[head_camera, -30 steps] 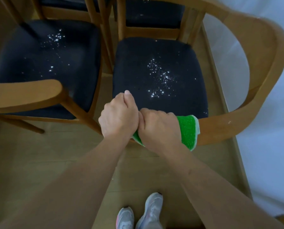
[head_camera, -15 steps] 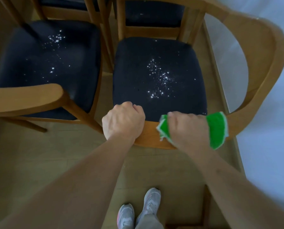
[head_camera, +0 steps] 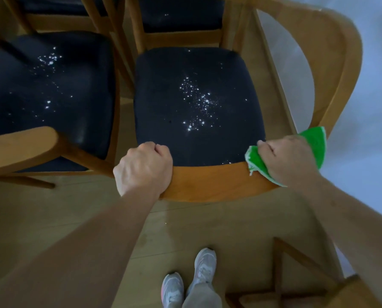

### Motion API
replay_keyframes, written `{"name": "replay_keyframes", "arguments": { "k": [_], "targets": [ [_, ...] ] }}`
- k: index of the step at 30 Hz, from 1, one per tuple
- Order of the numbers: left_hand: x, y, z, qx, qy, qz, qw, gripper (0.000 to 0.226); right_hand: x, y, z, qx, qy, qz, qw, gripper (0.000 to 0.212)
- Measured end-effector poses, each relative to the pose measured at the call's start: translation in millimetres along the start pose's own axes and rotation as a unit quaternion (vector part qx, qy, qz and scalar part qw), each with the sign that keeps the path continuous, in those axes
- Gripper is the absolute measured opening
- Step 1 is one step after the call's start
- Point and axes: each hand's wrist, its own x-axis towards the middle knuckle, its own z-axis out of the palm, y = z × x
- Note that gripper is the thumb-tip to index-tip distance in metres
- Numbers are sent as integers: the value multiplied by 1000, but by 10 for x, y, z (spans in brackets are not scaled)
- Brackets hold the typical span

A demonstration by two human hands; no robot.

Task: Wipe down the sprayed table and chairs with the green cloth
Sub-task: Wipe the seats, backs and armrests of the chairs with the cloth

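Left chair (head_camera: 47, 90): dark seat, droplets on it, wooden arm in front. Right chair (head_camera: 199, 107): same dark seat, droplet cluster near its middle, unwiped. Left hand (head_camera: 144, 167) was closed round the left end of the right chair's curved wooden rail (head_camera: 207, 183), apparently steadying it. Right hand (head_camera: 290, 161) gripped the cloth (head_camera: 317, 147), folded green, pressed against the rail's right end where it bends toward the back; green showed on both sides of the hand. Key relation: the rail's long axis ran left-right between the two hands, and the wet seat lay just beyond and left of the cloth hand, so the right hand was the nearer one for the next pass, my guess being either on round the curve or inward onto the seat. Counts: two hands, one cloth, two sprayed seats fully in view, two more chairs partly visible behind them, part of another wooden frame at bottom right, two shoes (head_camera: 190, 283) on the floor (head_camera: 52, 218). Worktop not identifiable here.
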Motion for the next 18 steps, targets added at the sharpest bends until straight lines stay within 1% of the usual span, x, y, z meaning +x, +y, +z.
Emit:
{"name": "replay_keyframes", "arguments": {
  "k": [1,3,5,8,9,11,13,16,18],
  "targets": [
    [0,8,5,1,-1,0,1000,40,15,20,15,-10,6,19,1000,50],
    [8,7,11,2,-4,-4,1000,39,24,-155,51,-24,-4,51,998,49],
    [9,1,15,4,-7,-6,1000,39,-33,-464,98,-25,-8,46,999,48],
    [16,-5,20,7,-13,-8,1000,41,-65,-1044,165,-22,-18,26,999,53],
    [21,2,18,11,-14,-10,1000,41,-69,-1239,178,-7,-23,26,999,52],
    [27,7,11,13,-14,-22,1000,42,-79,-1509,182,32,-8,27,999,49],
    [27,15,6,10,-14,-30,999,42,-77,-1547,160,58,2,7,998,48],
    [17,10,-3,9,-16,-29,999,40,-65,-1262,126,61,-19,-56,996,48],
    [15,16,-13,6,-18,-25,1000,39,4,-846,117,35,-28,-31,999,52]
  ]
}}
